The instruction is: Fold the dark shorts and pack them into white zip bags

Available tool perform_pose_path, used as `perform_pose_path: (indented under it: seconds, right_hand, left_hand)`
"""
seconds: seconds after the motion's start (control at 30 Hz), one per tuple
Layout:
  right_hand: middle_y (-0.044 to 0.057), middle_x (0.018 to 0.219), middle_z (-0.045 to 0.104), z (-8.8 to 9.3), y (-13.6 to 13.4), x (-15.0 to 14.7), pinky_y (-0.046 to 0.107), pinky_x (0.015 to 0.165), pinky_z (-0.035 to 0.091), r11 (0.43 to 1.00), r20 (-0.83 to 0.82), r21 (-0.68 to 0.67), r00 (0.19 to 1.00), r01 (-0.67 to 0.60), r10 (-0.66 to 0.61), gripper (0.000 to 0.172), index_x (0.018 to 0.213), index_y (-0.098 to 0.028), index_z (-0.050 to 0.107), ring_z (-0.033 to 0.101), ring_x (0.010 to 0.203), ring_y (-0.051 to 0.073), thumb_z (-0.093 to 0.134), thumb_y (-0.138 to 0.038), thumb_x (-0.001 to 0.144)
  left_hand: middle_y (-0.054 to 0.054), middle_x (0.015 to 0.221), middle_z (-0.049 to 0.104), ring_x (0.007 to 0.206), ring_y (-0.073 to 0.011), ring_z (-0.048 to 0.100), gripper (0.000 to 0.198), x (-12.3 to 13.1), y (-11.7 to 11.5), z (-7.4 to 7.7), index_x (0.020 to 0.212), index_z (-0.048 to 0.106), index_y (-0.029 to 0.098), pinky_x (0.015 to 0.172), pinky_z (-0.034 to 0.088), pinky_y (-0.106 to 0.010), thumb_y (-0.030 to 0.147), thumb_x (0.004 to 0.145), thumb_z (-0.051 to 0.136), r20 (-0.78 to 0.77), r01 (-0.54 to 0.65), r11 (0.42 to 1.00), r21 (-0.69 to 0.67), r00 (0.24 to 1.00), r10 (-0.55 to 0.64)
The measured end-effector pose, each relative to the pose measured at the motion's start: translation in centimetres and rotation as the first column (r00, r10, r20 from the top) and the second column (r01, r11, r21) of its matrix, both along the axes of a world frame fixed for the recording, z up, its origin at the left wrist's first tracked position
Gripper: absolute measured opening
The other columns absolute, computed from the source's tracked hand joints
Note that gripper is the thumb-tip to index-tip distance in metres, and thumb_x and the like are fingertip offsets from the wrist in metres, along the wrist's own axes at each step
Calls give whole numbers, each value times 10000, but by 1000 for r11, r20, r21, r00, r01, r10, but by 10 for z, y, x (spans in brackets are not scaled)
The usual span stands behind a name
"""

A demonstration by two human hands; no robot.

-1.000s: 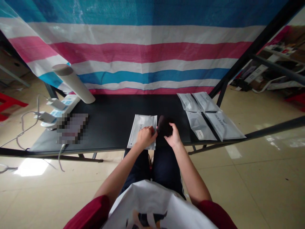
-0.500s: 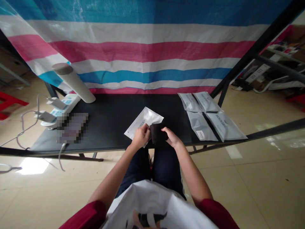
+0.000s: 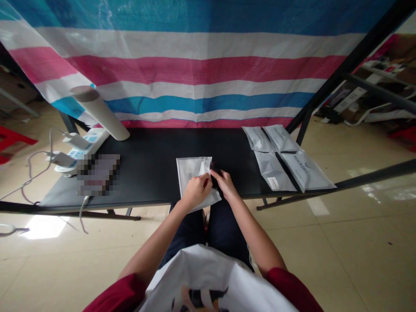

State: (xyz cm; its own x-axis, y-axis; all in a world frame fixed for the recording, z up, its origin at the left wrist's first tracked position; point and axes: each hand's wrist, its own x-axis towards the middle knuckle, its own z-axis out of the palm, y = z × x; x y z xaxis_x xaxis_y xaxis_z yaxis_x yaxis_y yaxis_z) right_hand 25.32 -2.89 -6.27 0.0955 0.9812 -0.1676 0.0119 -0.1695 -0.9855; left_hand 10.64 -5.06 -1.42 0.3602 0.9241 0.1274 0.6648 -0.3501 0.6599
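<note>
Pinching the right side of a pale pouch (image 3: 187,169), my left hand (image 3: 196,190) has its fingers curled in. My right hand (image 3: 225,182) grips a dark thing (image 3: 216,183) against that same side; my fingers cover most of it, so I cannot tell whether any of it is inside. The pouch lies at the middle of the near edge of the surface (image 3: 152,164), its near end jutting past it. I judge the step in hand to be fitting the dark thing to the pouch's side; the next move calls for a steady left pinch and a straight, flat right hand. Toward the right edge lie four more pouches (image 3: 272,167), two behind two. By the left edge are a blurred flat thing (image 3: 99,174) and a power strip (image 3: 85,149), with a bottle (image 3: 103,116) near the far left corner.
</note>
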Motion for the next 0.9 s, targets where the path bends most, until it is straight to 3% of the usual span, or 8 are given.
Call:
perform_pose_path:
  seconds: [0.1,0.2,0.4,0.53,0.6,0.7,0.8,0.9]
  right_hand:
    - [-1,590,594,-2,0,-1,249,571,395,994,232,80,971,-74,54,354,613,-175,609,558,636,173,678,-510,706]
    - [-28,491,499,-6,0,-3,233,510,339,993,227,13,968,-113,107,404,510,-179,520,501,554,142,692,-503,679]
    - [16,686,670,5,0,-6,252,597,466,976,-133,-6,967,-218,216,376,682,-168,649,622,685,178,675,-543,687]
    - [54,943,726,24,-7,19,279,717,529,999,-112,36,993,-40,44,364,915,-200,676,676,907,203,679,-510,725]
    - [48,869,719,26,-18,33,257,617,520,1000,-57,6,998,-3,3,367,931,-202,636,685,780,181,659,-524,754]
    - [-9,667,659,20,-41,42,216,458,442,980,-30,-108,986,-168,165,366,904,-213,548,623,547,144,649,-541,776]
    - [-46,632,616,10,-59,37,200,438,422,942,-64,-119,949,-313,308,356,874,-230,488,609,536,137,688,-502,762]
    - [-56,641,585,5,-65,29,198,440,408,949,-69,-59,949,-310,306,315,826,-236,468,582,545,126,675,-468,775]
  left_hand:
    - [-2,604,564,541,-137,521,210,3,0,2,741,541,201,558,327,-254,259,907,425,33,-13,999,42,999,12]
    - [-2,601,553,545,-132,511,212,6,-2,4,726,530,197,558,332,-251,258,904,432,60,-9,998,57,998,5]
    - [-13,661,576,617,-151,545,186,11,-6,-1,780,549,201,592,376,-261,265,925,451,53,-34,993,112,998,28]
    - [-60,809,615,809,-211,571,192,3,-13,-1,833,570,200,731,447,-329,348,931,496,-6,-14,966,259,1000,16]
    - [-68,852,621,840,-229,560,215,-4,-19,-2,888,590,200,757,463,-356,415,886,575,-41,59,957,285,998,-49]
    - [-71,899,633,853,-236,559,271,-10,-29,-8,943,616,204,757,480,-361,431,807,678,-99,198,937,288,979,-176]
    - [-68,902,647,849,-222,568,134,-10,-34,-17,897,641,205,753,485,-346,325,839,651,-147,268,919,288,961,-234]
    - [-60,871,662,828,-207,571,104,-8,-35,-23,845,665,203,745,486,-331,244,891,581,-152,284,912,294,957,-249]
